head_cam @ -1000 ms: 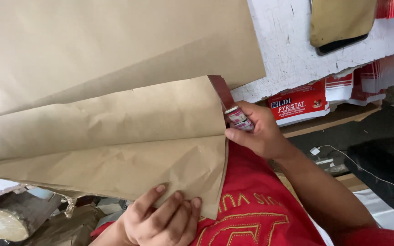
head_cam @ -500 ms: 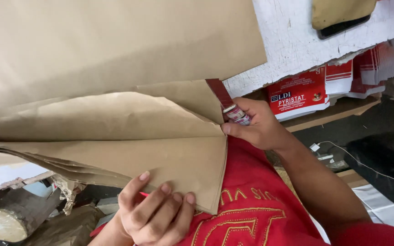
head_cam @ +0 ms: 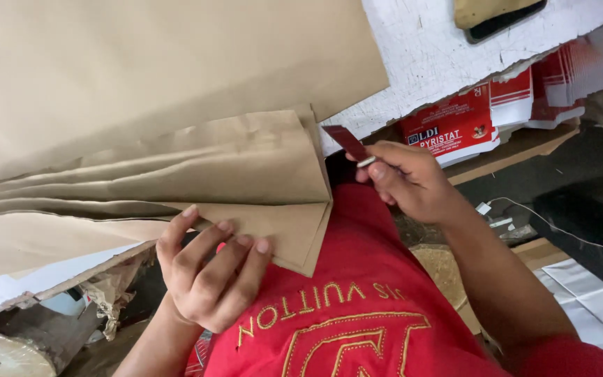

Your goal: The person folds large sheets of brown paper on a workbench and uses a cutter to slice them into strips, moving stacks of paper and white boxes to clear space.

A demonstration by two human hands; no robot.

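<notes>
left hand grips the lower corner of the folded brown paper, fingers curled under its edge, at seven o'clock. right hand, at three o'clock just beside the paper's corner, is closed on a small dark red blade. red-and-white cartons lie under the white bench at one o'clock.

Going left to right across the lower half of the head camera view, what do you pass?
Crumpled paper scraps → left hand pinching the corner of the folded brown kraft paper sheets → right hand gripping a small dark red flat blade → white cable on the dark floor.
</notes>
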